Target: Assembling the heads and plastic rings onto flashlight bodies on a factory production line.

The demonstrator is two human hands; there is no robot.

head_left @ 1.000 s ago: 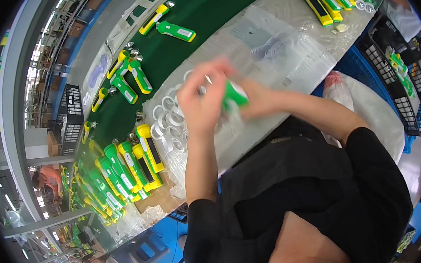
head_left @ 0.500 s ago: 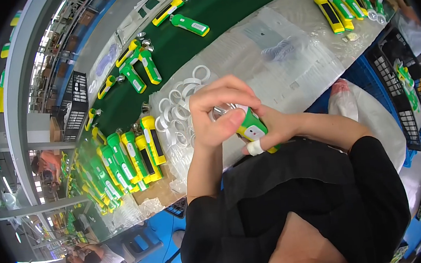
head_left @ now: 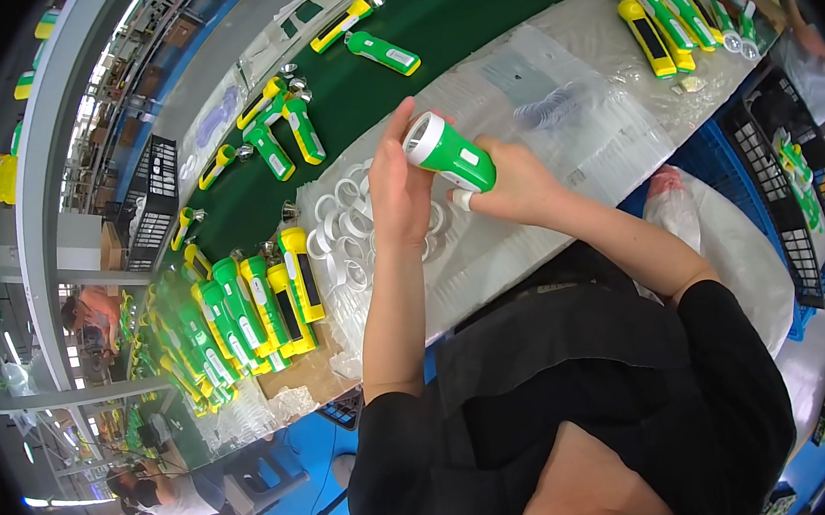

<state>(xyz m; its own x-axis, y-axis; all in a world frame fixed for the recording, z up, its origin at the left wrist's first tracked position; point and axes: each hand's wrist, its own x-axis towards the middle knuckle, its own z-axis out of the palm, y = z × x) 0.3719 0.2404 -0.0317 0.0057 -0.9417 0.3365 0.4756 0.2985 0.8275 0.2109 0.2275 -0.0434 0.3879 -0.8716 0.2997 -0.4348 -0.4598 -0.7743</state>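
A green flashlight with a white ring around its head is tilted over the table, its head toward the upper left. My right hand is wrapped around the body of it, with a white wrapping on one finger. Beside the head, my left hand is open, its fingers stretched out and partly behind the ring. Whether its palm touches the flashlight I cannot tell. Loose white rings lie heaped beyond my left forearm.
Several green and yellow flashlights stand in rows at the left. More flashlights lie on the green belt. At the far right another group rests on the plastic-covered table. Black crates stand right of the table.
Both hands have moved up and away from my body with the flashlight. My left hand has uncurled from the flashlight's head, and the white ring on it now shows.
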